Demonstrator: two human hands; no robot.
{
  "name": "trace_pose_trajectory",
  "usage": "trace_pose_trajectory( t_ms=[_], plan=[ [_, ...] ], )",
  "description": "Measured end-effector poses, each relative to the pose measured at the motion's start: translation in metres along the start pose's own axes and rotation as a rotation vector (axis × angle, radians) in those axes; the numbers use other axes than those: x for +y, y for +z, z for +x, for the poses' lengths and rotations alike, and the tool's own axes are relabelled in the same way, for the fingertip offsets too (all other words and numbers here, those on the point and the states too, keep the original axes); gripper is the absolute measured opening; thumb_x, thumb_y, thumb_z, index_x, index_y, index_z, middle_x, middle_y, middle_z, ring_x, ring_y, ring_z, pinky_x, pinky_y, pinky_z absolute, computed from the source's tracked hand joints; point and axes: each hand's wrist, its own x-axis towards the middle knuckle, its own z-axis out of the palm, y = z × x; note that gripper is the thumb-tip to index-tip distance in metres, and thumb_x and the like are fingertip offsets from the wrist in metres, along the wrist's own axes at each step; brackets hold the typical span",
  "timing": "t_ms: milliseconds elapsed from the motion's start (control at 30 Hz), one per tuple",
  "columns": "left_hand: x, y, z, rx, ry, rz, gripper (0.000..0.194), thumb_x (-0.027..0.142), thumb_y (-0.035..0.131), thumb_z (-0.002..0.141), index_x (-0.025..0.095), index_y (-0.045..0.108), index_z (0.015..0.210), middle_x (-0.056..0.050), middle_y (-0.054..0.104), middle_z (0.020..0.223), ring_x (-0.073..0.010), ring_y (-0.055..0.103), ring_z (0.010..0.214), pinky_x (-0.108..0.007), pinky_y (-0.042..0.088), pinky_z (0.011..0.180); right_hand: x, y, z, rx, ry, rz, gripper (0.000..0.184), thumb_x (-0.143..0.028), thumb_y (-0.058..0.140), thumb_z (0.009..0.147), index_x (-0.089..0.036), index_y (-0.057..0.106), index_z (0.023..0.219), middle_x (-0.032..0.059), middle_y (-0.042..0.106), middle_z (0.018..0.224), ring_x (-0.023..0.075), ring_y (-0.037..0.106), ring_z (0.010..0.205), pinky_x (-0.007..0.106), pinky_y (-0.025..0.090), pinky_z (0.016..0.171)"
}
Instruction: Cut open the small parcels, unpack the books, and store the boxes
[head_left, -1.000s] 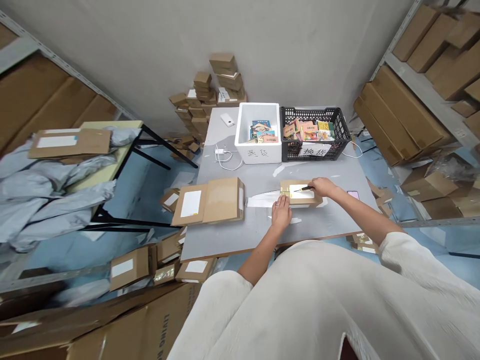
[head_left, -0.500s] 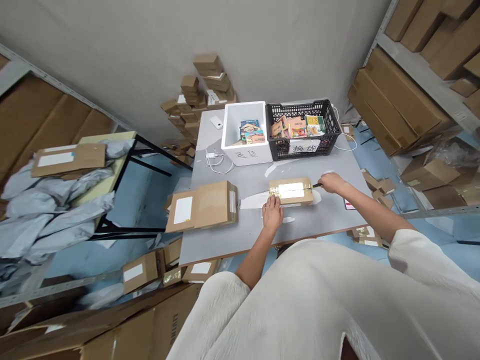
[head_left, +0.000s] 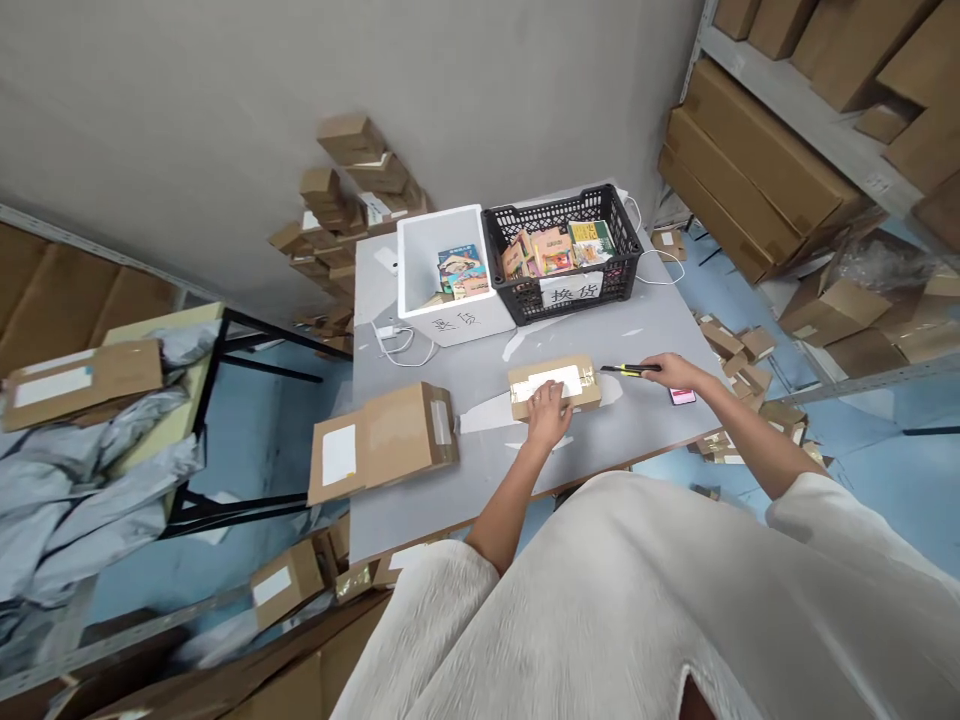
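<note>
A small taped cardboard box point(head_left: 579, 374) with a white label lies on the grey table point(head_left: 480, 375). My left hand point(head_left: 549, 412) rests on its top, over the label, with fingers stretched out. In my right hand point(head_left: 669, 371) is a black and yellow utility knife point(head_left: 628, 369), its blade directed left, just off the box's right end. A phone point(head_left: 682, 397) with a lit screen lies below that hand. To the left of the box, a larger cardboard carton point(head_left: 397, 435) with an extended flap and a white label lies on the table.
A white foam bin point(head_left: 450, 325) and a black plastic crate point(head_left: 570, 290), both holding booklets, stand at the table's back. White cables point(head_left: 409, 345) lie beside the bin. Boxes point(head_left: 349, 140) are stacked by the wall. Grey parcels point(head_left: 97, 500) cover a side table at left.
The knife has drawn away from the box's right end, showing more of its body. My left hand has shifted further onto the label. The whole view has turned a little.
</note>
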Motion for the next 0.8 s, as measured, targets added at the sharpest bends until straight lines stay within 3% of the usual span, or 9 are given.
trace_pose_trajectory(
  t_ms=[67, 167, 300, 467, 633, 800],
  plan=[
    [0.011, -0.003, 0.017, -0.071, 0.066, 0.021, 0.061, 0.04, 0.062, 0.102, 0.024, 0.049, 0.159, -0.018, 0.051, 0.163, -0.0356, 0.047, 0.15, -0.051, 0.035, 0.125, 0.001, 0.028, -0.004, 0.008, 0.015, 0.151, 0.03, -0.038, 0.06, 0.098, -0.02, 0.08, 0.11, 0.0023, 0.079, 0.089, 0.0195, 0.067, 0.079, 0.026, 0.046, 0.07],
    [0.019, -0.008, 0.034, -0.162, 0.056, 0.079, 0.064, 0.043, 0.071, 0.097, 0.026, 0.051, 0.156, -0.017, 0.054, 0.157, -0.038, 0.049, 0.147, -0.052, 0.036, 0.122, -0.002, 0.065, -0.005, 0.051, 0.003, 0.29, 0.027, -0.035, 0.058, 0.097, -0.019, 0.078, 0.104, 0.0022, 0.077, 0.087, 0.0192, 0.067, 0.08, 0.026, 0.048, 0.073],
    [0.02, -0.01, 0.042, -0.23, 0.057, 0.154, 0.061, 0.041, 0.073, 0.096, 0.028, 0.052, 0.152, -0.016, 0.057, 0.153, -0.038, 0.051, 0.144, -0.051, 0.034, 0.121, -0.001, 0.085, -0.001, 0.097, 0.012, 0.307, 0.024, -0.03, 0.059, 0.097, -0.02, 0.079, 0.108, 0.0027, 0.079, 0.092, 0.0194, 0.068, 0.083, 0.026, 0.049, 0.076],
    [0.02, -0.009, 0.048, -0.269, 0.034, 0.163, 0.059, 0.04, 0.072, 0.097, 0.026, 0.052, 0.15, -0.015, 0.059, 0.152, -0.0361, 0.055, 0.14, -0.052, 0.027, 0.125, 0.011, 0.074, 0.01, 0.116, -0.006, 0.23, 0.024, -0.029, 0.063, 0.099, -0.02, 0.081, 0.113, 0.0055, 0.082, 0.104, 0.0216, 0.071, 0.09, 0.028, 0.05, 0.08],
    [0.022, -0.009, 0.056, -0.335, -0.046, 0.109, 0.063, 0.039, 0.075, 0.094, 0.026, 0.05, 0.15, -0.017, 0.056, 0.157, -0.0368, 0.051, 0.145, -0.052, 0.034, 0.118, 0.017, 0.055, 0.024, 0.077, -0.046, 0.102, 0.025, -0.032, 0.064, 0.102, -0.023, 0.081, 0.118, 0.0056, 0.084, 0.113, 0.0226, 0.072, 0.096, 0.027, 0.049, 0.082],
    [0.025, -0.007, 0.055, -0.285, -0.025, 0.117, 0.06, 0.034, 0.079, 0.091, 0.025, 0.055, 0.144, -0.017, 0.059, 0.147, -0.0354, 0.057, 0.137, -0.053, 0.03, 0.122, 0.007, 0.036, 0.04, -0.001, -0.049, -0.099, 0.03, -0.036, 0.06, 0.106, -0.026, 0.08, 0.126, 0.0062, 0.083, 0.113, 0.0245, 0.072, 0.097, 0.028, 0.047, 0.079]
  ],
)
